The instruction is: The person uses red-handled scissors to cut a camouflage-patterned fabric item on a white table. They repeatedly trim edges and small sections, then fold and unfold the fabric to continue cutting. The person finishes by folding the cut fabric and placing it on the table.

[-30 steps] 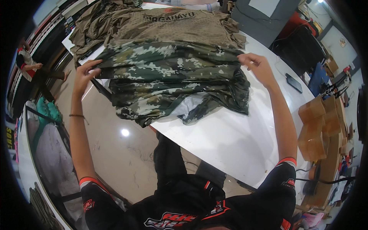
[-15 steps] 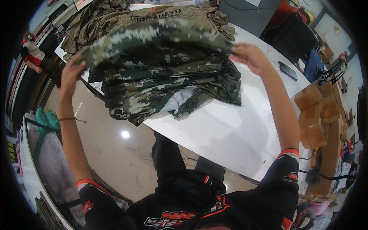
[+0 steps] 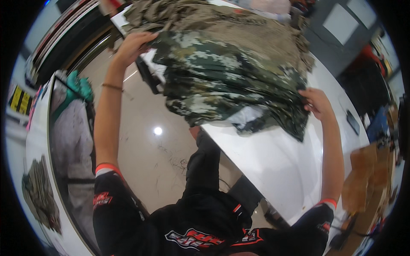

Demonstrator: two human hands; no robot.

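A green camouflage-print garment [image 3: 230, 81] lies spread and wrinkled across the table's far part, with a patch of white lining showing at its near edge. My left hand [image 3: 133, 48] has its fingers closed on the garment's far left corner. At the right side, my right hand [image 3: 317, 103] pinches the garment's edge between thumb and fingers. Beneath and beyond it lies a heap of khaki-brown garments [image 3: 256, 32], partly covered by the camouflage cloth.
The white table [image 3: 273, 170] runs diagonally from far left to near right. A dark phone [image 3: 353, 122] lies near its right edge. Cardboard boxes [image 3: 363, 175] stand at the right. On the left is a bin with pale sacks [image 3: 72, 136], beside folded garments [image 3: 41, 196].
The raised, motion-blurred camouflage cloth has come down flat over the khaki heap. My right hand has lowered toward me. The whole view has shifted, moving the table rightward in the picture.
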